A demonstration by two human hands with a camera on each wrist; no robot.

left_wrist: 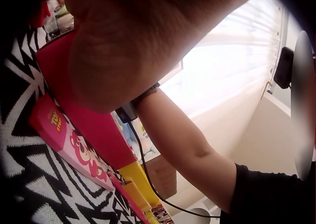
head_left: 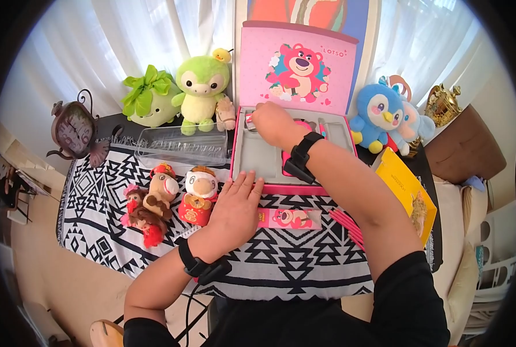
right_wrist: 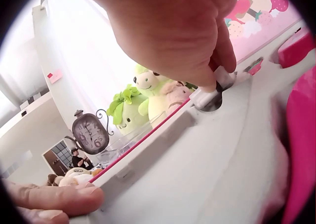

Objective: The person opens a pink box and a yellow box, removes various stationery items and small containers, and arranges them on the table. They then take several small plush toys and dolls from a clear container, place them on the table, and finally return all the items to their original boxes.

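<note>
My right hand (head_left: 278, 124) reaches into the back left of a pink gift box (head_left: 304, 189) with its lid (head_left: 264, 63) raised. Thumb and fingers pinch a small whitish piece (right_wrist: 202, 96) at a small hollow in the grey tray (right_wrist: 197, 165); its kind does not show clearly. With fingers straight, my left hand (head_left: 235, 211) rests on the box's front left edge. Inside the tray, partly behind the right forearm, lies a bright pink object (right_wrist: 303, 125). A slim item sits in a slot farther right. Below the box's front is a pink printed pack (head_left: 290, 218).
Pink pencils (head_left: 347, 226) and a yellow box (head_left: 402, 188) lie at the right. Left of the gift box are a clear plastic container (head_left: 183, 146) and small plush toys (head_left: 160, 196). A clock (head_left: 74, 130) and larger plush toys (head_left: 203, 87) stand behind, with a blue plush (head_left: 379, 113) at right.
</note>
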